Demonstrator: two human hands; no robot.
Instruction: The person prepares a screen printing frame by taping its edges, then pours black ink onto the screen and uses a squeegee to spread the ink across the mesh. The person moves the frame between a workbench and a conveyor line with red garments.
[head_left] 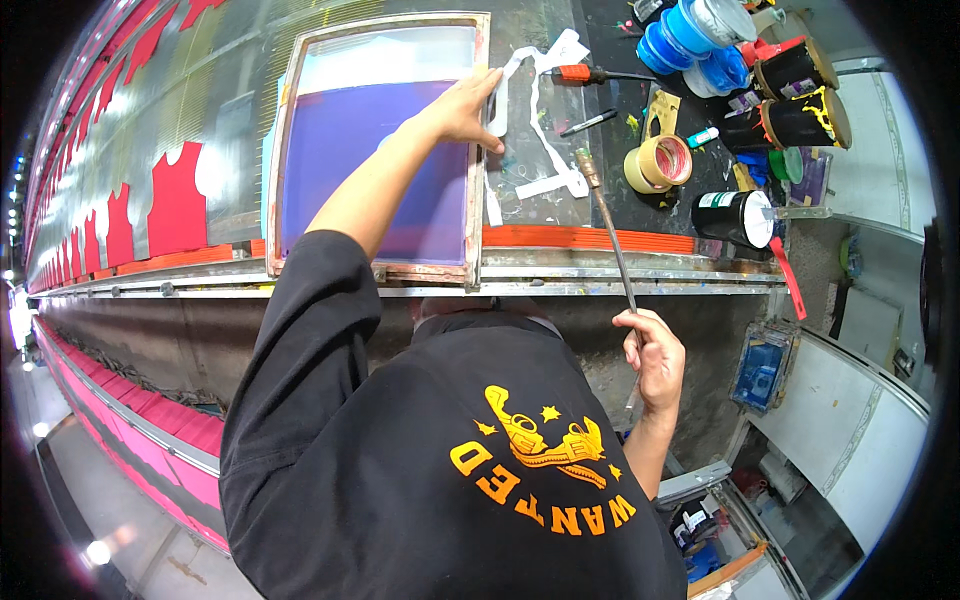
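Loosely spread, the left hand (pixel 466 112) overlaps the screen frame (pixel 474 205); the right hand (pixel 655 355) grips a rod (pixel 613 235).

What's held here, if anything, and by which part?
A thin rod, held near its lower end in the right grip. The left grip touches the screen frame along its right; any hold there is unclear.

Black short-sleeved shirt (pixel 430 450) with orange-yellow stars (pixel 550 413) and curved lettering (pixel 564 520)
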